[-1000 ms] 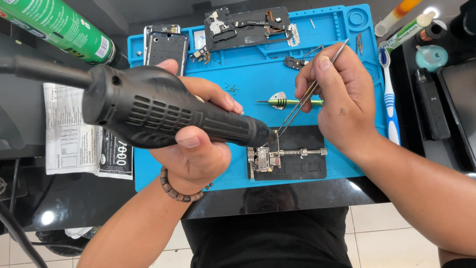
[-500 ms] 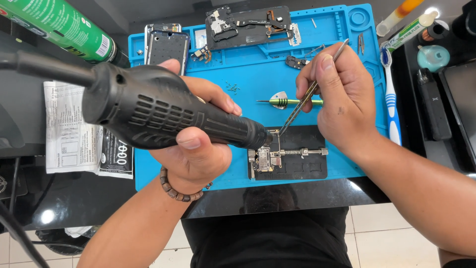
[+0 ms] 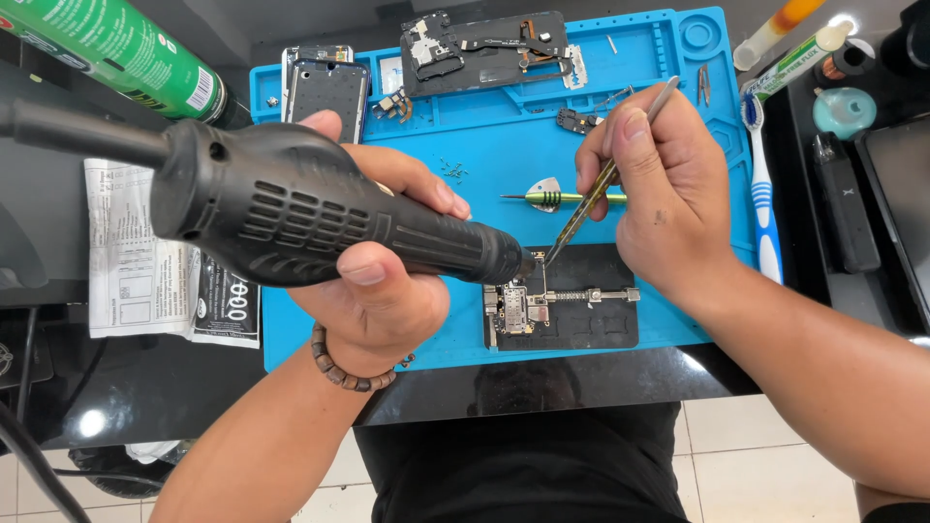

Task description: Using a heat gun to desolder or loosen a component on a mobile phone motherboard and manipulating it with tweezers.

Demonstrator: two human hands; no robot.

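Green can (image 3: 116,53), top-left corner, lying tilted on dark bench. Paper sheet (image 3: 131,252) below it, just beside mat edge.

Blue mat (image 3: 484,126) centre, bare across middle. Phone frame (image 3: 327,92) at mat's upper left; black housing (image 3: 484,48) w/ parts along top edge.

Left hand (image 3: 373,281) closed full-fist round hot-air gun (image 3: 320,218); thumb on top, fingers under barrel. Nozzle aimed right, tip just beside upper end of board (image 3: 528,305).

Board clamped in black holder (image 3: 591,315) at mat's near edge, centre-right.

Green screwdriver (image 3: 562,198) flat on mat behind holder, pick beside it.

Right hand (image 3: 659,194) pinched shut on tweezers (image 3: 596,189), points down at board next to nozzle; touching or just off, prob. touching, too small to tell.

Vs. 1 s ago: no shift in gun, tweezers or board. Heat being held on one spot; part likely not loose yet.

Toothbrush (image 3: 760,184) at mat's right edge; bottles, dark case further right.
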